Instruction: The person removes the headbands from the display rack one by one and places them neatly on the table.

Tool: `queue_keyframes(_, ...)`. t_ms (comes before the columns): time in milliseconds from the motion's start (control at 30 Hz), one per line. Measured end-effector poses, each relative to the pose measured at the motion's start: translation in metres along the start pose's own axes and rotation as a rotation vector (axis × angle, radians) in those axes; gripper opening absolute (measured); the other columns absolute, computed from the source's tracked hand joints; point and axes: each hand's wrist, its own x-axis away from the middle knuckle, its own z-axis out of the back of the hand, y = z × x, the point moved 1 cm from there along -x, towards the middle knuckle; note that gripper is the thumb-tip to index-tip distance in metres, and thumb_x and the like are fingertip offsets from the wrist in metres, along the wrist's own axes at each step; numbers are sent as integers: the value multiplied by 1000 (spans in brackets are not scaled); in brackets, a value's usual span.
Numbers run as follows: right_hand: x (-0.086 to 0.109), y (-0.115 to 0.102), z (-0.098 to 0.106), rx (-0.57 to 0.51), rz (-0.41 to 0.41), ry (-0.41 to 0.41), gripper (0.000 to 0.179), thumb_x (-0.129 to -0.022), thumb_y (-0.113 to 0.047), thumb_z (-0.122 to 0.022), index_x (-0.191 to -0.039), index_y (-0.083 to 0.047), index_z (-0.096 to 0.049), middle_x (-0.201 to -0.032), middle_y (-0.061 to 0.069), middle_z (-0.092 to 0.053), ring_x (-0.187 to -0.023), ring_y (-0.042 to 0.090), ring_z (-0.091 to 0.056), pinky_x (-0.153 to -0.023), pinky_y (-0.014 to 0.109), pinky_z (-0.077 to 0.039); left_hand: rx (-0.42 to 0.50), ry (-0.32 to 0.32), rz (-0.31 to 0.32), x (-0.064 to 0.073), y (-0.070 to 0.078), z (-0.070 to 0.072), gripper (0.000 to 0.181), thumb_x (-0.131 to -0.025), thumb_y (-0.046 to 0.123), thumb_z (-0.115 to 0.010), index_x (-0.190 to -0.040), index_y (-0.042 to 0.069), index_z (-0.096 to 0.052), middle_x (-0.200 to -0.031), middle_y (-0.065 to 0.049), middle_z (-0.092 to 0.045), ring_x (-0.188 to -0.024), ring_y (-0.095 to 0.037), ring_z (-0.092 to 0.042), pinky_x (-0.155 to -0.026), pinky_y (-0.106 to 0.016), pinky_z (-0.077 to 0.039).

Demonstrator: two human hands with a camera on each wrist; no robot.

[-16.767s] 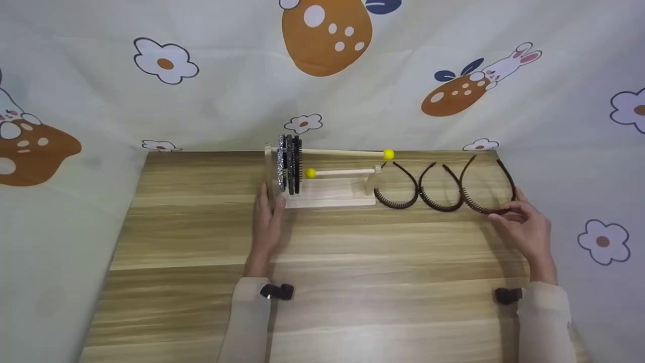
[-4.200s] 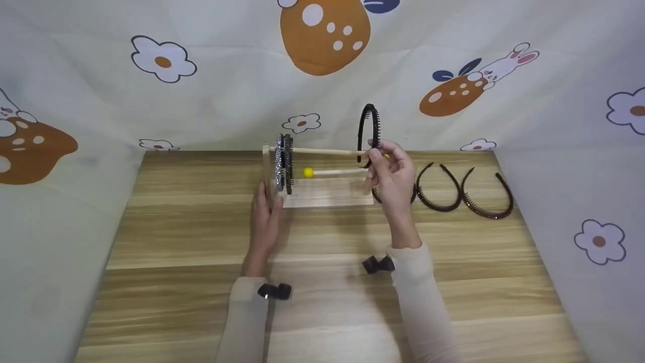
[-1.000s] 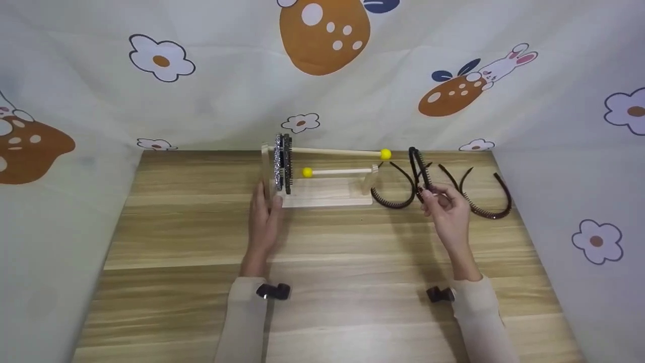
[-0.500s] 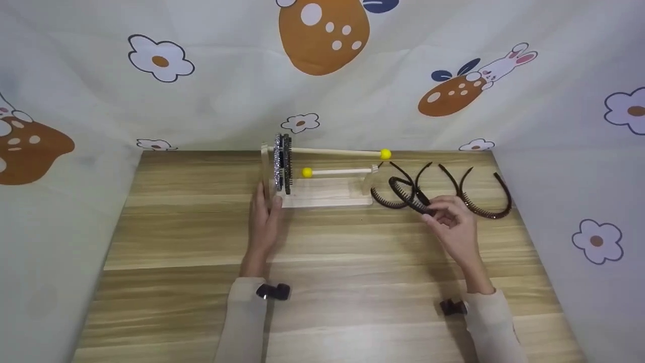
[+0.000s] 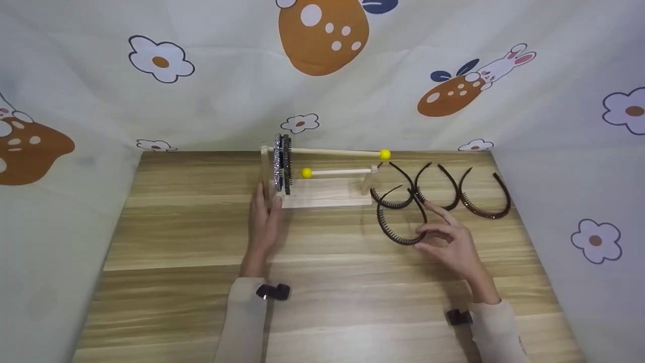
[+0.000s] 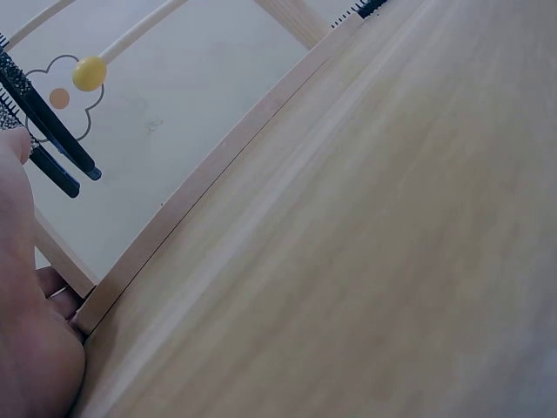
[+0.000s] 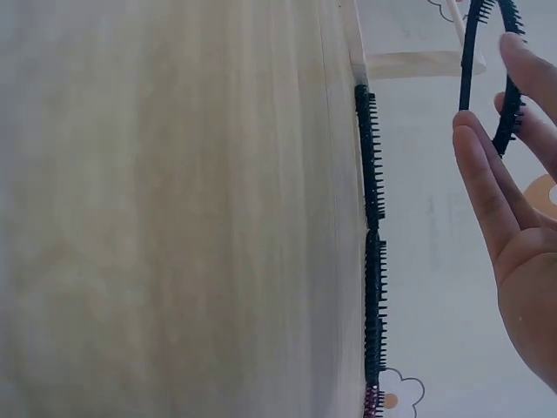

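My right hand [image 5: 456, 247] pinches a black toothed headband [image 5: 406, 243] by its lower right curve, in front of the headbands on the table. In the right wrist view that headband [image 7: 469, 65] stands off the tabletop between thumb and fingers. My left hand [image 5: 263, 222] grips the left upright of a wooden stand [image 5: 327, 201], thumb in front, fingers behind. Several headbands [image 5: 282, 166], one silver and glittery, hang on the stand's long upper rod near that upright. In the left wrist view, the hand [image 6: 35, 340] lies against the end of the stand's base [image 6: 218, 155].
Three dark headbands lie in a row right of the stand: the left one [image 5: 409, 176], the middle one [image 5: 456, 181] and the right one [image 5: 496, 216]. Yellow balls tip the upper rod [image 5: 385, 154] and lower rod [image 5: 306, 173]. A printed curtain [image 5: 227, 101] rises behind the table [image 5: 322, 292].
My right hand took a black headband off the upper rod and carried it right. In the last second it lowered toward the front and turned, ends pointing away. The left hand keeps its place.
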Motion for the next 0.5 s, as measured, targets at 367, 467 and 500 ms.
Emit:
queue_keyframes(367,6,-3,-3,202,-4,-56,41,-67,7,-102,-101,-12,-87,-148,23,-68,-135,35,-67,-110,15,-50,56,-6,-43,-2,-3,-1,78,-115,41,-51,-178,9,-18,-181,-24,-22,-154,-52,-43,-124,-70,-37)
queue_keyframes(467,8,-1,-3,268,-22,-93,41,-67,1,-104,-101,-15,-87,-146,18,-71,-136,45,-64,-117,13,-38,49,-3,-49,-2,-2,-1,78,-115,41,-50,-178,9,-19,-181,-23,-23,-152,-52,-44,-124,-71,-38)
queue_keyframes(500,9,0,-3,284,-31,-108,41,-67,-1,-104,-101,-15,-87,-145,17,-72,-137,47,-63,-120,15,-35,46,-2,-49,-2,-2,-1,77,-115,41,-50,-178,9,-19,-181,-23,-23,-152,-52,-45,-124,-71,-38)
